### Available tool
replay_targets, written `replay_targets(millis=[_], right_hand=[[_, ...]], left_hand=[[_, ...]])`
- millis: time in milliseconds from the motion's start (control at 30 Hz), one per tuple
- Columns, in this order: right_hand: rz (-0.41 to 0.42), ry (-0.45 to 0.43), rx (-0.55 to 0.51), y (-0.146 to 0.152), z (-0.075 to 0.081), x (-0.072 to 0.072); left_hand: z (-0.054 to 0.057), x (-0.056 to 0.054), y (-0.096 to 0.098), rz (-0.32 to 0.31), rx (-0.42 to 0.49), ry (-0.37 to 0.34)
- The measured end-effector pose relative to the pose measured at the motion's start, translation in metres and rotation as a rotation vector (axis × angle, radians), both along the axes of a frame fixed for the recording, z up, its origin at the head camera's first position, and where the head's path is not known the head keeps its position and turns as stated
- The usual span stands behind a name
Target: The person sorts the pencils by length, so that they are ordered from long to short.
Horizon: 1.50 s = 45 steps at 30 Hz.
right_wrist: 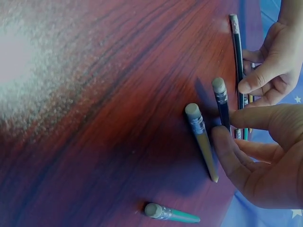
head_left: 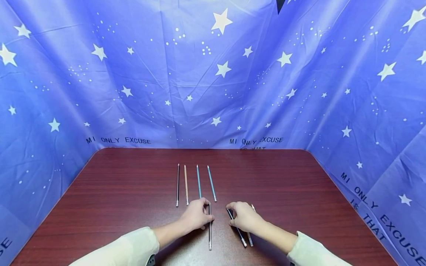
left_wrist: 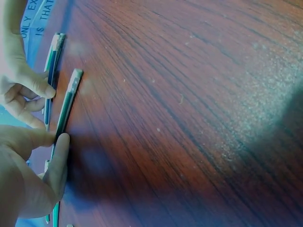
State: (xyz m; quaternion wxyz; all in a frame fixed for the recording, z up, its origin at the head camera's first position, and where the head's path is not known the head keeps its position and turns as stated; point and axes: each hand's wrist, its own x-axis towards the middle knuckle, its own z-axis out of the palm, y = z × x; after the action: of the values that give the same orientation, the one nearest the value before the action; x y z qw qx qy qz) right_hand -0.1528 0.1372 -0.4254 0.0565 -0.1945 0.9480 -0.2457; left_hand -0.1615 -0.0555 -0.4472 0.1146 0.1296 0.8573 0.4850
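Note:
In the head view my left hand (head_left: 196,214) pinches a black pencil (head_left: 210,236) between thumb and fingers, its eraser end toward me. The left wrist view shows this pencil (left_wrist: 68,101) running between thumb and fingertips. My right hand (head_left: 246,218) pinches another black pencil (head_left: 241,236), slanted, with its eraser end toward me. In the right wrist view, the eraser of that pencil (right_wrist: 219,87) tilts up from the table. Beside it lie a wood-coloured pencil (right_wrist: 204,146) and a green pencil (right_wrist: 182,216), largely hidden by my right hand in the head view.
Farther back on the dark red table (head_left: 133,184) several pencils lie in a row: black (head_left: 178,184), wood-coloured (head_left: 186,184), and two blue, one left (head_left: 198,181) and one right (head_left: 212,183). A blue star-patterned curtain (head_left: 189,74) hangs around the table's back and sides.

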Motion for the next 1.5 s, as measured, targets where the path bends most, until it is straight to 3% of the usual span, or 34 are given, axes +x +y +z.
replay_targets(millis=[433, 767, 1167, 1500], right_hand=[[-0.021, -0.057, -0.103, 0.000, 0.001, 0.000], [-0.085, -0.265, -0.310, 0.003, 0.004, -0.004], [-0.124, -0.333, -0.475, 0.004, 0.003, -0.009], [-0.146, -0.377, -0.589, 0.005, 0.006, -0.010]], left_hand=[[0.003, 0.001, -0.002, 0.002, 0.042, -0.026], [0.001, 0.001, -0.004, 0.027, 0.049, -0.021], [0.005, 0.006, -0.004, 0.067, 0.194, -0.137], [0.008, 0.003, -0.005, 0.125, 0.319, -0.157]])
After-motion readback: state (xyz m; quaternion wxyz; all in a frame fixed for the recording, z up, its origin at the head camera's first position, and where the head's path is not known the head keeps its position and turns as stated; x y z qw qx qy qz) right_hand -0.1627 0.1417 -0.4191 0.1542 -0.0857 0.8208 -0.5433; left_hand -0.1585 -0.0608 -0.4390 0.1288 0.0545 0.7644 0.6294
